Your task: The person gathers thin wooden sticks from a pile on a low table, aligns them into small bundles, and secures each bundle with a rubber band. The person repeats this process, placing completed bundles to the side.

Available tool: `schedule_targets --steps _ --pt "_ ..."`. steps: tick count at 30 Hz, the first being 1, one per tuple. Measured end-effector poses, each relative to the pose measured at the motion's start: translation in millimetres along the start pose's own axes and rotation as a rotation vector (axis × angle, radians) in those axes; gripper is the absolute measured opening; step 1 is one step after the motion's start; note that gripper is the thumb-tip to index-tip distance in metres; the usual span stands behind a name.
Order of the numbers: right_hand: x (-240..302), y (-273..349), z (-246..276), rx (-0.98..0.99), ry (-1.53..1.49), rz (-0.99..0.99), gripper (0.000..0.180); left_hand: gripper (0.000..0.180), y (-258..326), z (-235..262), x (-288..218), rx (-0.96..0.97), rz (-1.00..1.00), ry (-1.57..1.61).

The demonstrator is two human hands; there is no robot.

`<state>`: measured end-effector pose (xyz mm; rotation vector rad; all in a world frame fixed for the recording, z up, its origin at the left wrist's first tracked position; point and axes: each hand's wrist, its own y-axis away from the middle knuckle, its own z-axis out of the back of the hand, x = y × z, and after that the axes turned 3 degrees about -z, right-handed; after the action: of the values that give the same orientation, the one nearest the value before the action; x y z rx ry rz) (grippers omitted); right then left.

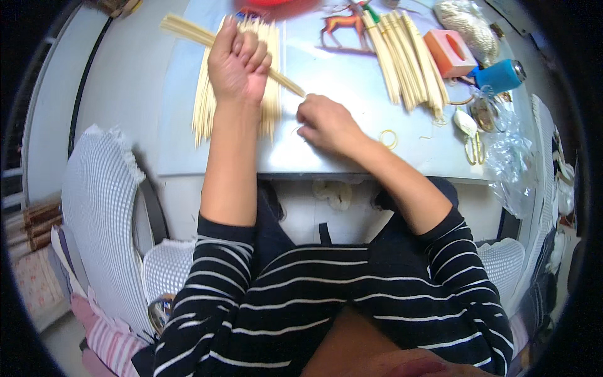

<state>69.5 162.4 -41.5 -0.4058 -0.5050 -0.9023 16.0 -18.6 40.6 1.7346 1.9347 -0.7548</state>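
My left hand [239, 66] is closed around a slim bunch of bamboo skewers [182, 30], which slants from upper left to lower right. The bunch's lower right end reaches the curled fingers of my right hand [328, 124]. That hand is closed close to the tabletop; what its fingers pinch, if anything, is hidden. Under my left hand and wrist lies a wide layer of loose skewers [204, 103], their points toward me. To the right of my right hand is a yellow rubber band [389, 139].
Several tied skewer bundles [402, 60] lie at the back right of the white table [339, 75]. Around them are a deer figure [345, 30], an orange box [449, 53], a blue bottle [500, 76], scissors [470, 135] and a clear plastic bag [510, 163]. A red object [276, 7] sits at the far edge.
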Motion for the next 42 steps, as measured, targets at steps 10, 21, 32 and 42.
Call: schedule_targets --steps 10,21,32,42 --pt "-7 -6 16 0.059 -0.138 -0.024 0.013 0.047 -3 1 -9 0.049 0.01 0.02" --pt "-47 -18 81 -0.068 -1.027 -0.305 0.011 0.026 4 -11 -4 -0.005 0.285 -0.488" --pt "-41 -18 91 -0.143 -1.126 -0.257 0.015 0.021 17 -13 48 0.148 0.541 -0.756" --pt "-47 -18 88 -0.188 -1.067 -0.288 0.016 0.02 12 -13 42 0.097 0.491 -0.768"
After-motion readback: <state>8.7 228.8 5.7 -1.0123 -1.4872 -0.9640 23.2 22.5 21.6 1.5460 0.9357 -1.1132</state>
